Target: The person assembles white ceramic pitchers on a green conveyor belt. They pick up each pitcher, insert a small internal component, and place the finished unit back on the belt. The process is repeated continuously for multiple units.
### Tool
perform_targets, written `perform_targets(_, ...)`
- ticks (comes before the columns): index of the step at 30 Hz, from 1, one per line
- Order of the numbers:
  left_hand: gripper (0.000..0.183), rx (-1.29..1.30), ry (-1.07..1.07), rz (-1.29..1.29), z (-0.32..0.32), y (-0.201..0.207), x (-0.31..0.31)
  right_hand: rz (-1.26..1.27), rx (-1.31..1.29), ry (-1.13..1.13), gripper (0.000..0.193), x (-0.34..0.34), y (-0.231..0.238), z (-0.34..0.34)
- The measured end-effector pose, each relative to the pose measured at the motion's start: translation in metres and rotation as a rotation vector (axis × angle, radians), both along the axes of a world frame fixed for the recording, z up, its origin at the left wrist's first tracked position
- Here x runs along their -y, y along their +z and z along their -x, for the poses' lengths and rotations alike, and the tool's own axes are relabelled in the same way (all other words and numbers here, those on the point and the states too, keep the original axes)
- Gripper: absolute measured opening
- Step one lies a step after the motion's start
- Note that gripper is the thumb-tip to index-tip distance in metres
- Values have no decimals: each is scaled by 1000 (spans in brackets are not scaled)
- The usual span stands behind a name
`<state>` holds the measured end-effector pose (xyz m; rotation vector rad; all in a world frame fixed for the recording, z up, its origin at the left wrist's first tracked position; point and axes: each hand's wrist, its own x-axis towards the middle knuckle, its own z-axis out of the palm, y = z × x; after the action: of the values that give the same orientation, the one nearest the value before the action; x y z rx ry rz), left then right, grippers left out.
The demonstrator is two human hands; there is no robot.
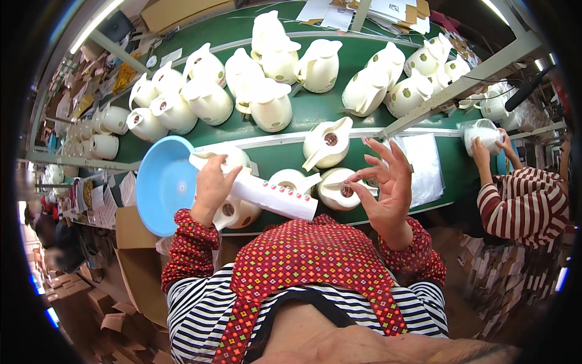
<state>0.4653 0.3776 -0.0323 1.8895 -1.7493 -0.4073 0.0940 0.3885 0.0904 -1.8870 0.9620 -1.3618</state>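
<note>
My left hand point(212, 184) is closed on one end of a white strip of stickers point(276, 200), with a row of round red stickers along its edge. The strip slopes down to the right in front of a cream jug point(291, 179). At the right, my right hand point(388, 191) has thumb and index finger pinched together, its other fingers raised. Whatever sits in the pinch is too small to make out. Those fingertips hover over another cream jug point(333, 197) with a dark round spot on its lid. A further cream jug point(324, 156) stands just behind.
A blue basin point(156, 188) leans beside my left hand. Many cream jugs point(273, 112) crowd the green conveyor point(315, 106) beyond the metal rail. Clear plastic sheets point(424, 164) lie at the right. Farther right, a co-worker in striped sleeves point(524, 203) handles a wrapped jug point(482, 134).
</note>
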Motion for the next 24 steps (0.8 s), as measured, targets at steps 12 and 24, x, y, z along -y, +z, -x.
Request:
perform_targets(12,61,84,-230,-106,143,-42,348,-130,15,-179,89,5,-19,40)
perform_targets(24,21,-1025,-427,-206,197,-79,419,-113,-93,-365,84,-7,-12,63)
